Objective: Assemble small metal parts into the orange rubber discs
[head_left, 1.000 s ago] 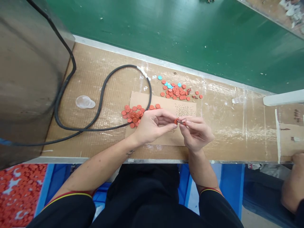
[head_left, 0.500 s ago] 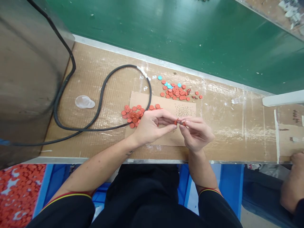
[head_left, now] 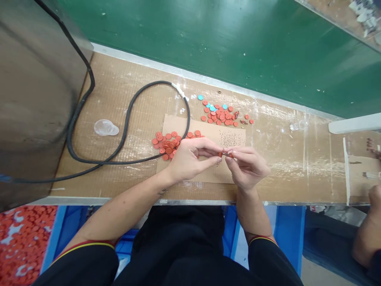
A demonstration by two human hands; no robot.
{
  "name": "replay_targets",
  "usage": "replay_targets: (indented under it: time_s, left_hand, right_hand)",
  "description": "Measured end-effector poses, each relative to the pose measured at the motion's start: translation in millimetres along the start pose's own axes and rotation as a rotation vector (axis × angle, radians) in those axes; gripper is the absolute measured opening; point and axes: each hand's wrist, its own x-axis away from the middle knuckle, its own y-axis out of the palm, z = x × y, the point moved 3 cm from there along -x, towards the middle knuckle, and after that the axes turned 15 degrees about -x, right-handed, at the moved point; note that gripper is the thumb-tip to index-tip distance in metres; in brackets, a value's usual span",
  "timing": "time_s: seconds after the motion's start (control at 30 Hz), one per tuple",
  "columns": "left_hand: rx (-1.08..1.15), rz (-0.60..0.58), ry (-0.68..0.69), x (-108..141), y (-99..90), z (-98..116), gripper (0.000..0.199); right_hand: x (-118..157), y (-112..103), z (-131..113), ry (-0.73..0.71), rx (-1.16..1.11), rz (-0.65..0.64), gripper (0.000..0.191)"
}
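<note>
A green panel (head_left: 190, 43) — glossy — backs the cardboard-covered bench (head_left: 297, 178).

Both hands (head_left: 188, 161) on one small part (head_left: 226, 154), perhaps partly metal; red discs (head_left: 169, 145), black cable (head_left: 127, 118) nearby

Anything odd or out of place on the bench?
Mildly: a few blue discs mixed among the far red discs, off-color there. The black cable also loops loosely across the bench into the near red pile.
</note>
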Motion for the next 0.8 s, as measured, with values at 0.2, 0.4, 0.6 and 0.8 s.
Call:
replay_targets:
  time_s: [0.2, 0.4, 0.6, 0.8]
  left_hand:
    - [0.001, -0.021, -0.002, -0.1, 0.0, -1.5, 0.021]
    - [0.005, -0.014, 0.003, -0.6, 0.3, 0.5, 0.024]
    - [0.005, 0.001, -0.026, -0.1, 0.3, 2.5, 0.026]
    - [-0.026, 0.040, -0.046, 0.3, -0.2, 5.5, 0.031]
  right_hand:
    - [1.2, -0.9, 1.7, -0.016, -0.046, -0.019, 0.035]
    - [-1.3, 0.4, 0.1, -0.036, -0.038, -0.021, 0.033]
    - [-2.7, 0.8, -1.1, -0.030, -0.015, -0.030, 0.025]
    - [-1.8, 0.1, -1.1, -0.030, -0.011, -0.015, 0.025]
